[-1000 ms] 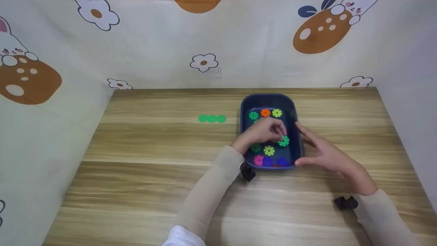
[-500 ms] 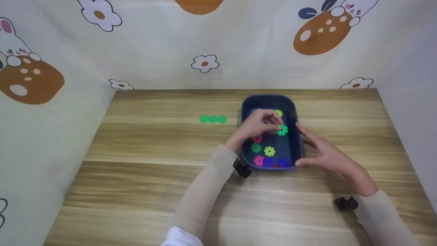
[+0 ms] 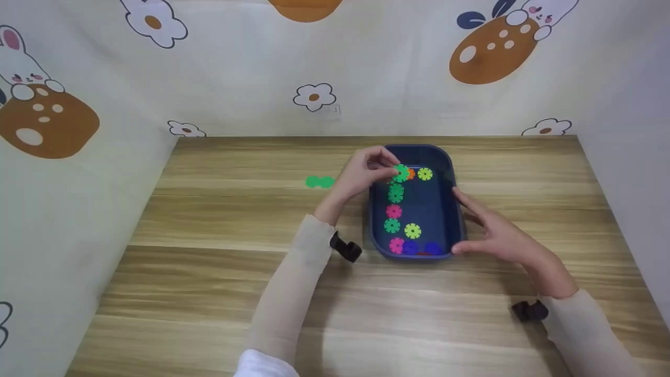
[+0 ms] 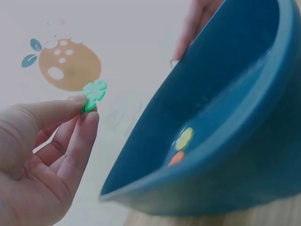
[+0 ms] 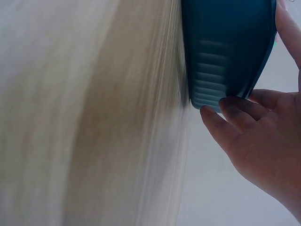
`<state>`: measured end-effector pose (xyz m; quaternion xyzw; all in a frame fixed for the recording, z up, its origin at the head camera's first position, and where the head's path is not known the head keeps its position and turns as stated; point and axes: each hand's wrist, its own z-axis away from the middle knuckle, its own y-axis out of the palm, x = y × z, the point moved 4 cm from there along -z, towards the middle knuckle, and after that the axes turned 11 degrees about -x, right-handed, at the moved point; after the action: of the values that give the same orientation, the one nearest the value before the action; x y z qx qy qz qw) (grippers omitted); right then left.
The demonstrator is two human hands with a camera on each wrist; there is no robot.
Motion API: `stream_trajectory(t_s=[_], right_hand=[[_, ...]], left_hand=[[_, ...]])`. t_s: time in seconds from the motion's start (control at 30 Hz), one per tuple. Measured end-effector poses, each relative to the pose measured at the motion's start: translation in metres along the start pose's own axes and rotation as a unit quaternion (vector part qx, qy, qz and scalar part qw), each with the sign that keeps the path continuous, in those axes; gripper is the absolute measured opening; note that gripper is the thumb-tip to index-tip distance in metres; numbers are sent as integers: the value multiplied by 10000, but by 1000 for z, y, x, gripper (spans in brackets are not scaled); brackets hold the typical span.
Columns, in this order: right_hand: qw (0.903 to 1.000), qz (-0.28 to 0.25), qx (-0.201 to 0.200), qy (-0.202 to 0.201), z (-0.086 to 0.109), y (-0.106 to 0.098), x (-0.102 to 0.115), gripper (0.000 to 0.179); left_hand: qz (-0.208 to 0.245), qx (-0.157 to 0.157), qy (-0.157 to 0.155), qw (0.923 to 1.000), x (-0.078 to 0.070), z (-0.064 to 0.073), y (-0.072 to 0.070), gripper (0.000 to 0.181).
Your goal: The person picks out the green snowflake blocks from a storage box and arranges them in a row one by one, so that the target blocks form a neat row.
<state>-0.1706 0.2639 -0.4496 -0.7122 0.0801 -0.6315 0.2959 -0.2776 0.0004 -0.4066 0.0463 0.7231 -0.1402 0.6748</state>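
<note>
Between thumb and fingertips, my left hand (image 3: 359,174) pinches a green notched plastic disc (image 3: 401,173) above the left rim of a dark blue bin (image 3: 453,209). The left wrist view shows that disc (image 4: 95,92) held up beside the bin. My right hand (image 3: 497,235) rests against the bin's right side with fingers extended; in the right wrist view its fingertips touch the ribbed outer wall (image 5: 209,70). Inside the bin lie several more notched discs, among them a yellow-green disc (image 3: 425,174), a pink disc (image 3: 393,211) and a blue disc (image 3: 432,248).
Left of the bin, a row of green discs (image 3: 319,181) lies on the wooden table (image 3: 209,220), partly covered by my left hand. A patterned cloth wall (image 3: 377,68) stands behind the table. Black wrist mounts (image 3: 346,247) stick out from the sleeves.
My left hand has lifted the green disc from the bin's middle and moved it up and left to the bin's left rim. The right hand has stayed put.
</note>
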Motion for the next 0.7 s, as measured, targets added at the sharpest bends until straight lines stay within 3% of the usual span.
stream_trajectory(t_s=[0.33, 0.7], right_hand=[[9999, -64, 2, 94, 1, 0, 0, 110], [9998, -26, 26, 183, 2, 0, 0, 108]], left_hand=[[249, -755, -100, 9968, 3, 3, -52, 15], [556, -1587, -408, 9849, 28, 15, -108, 15]])
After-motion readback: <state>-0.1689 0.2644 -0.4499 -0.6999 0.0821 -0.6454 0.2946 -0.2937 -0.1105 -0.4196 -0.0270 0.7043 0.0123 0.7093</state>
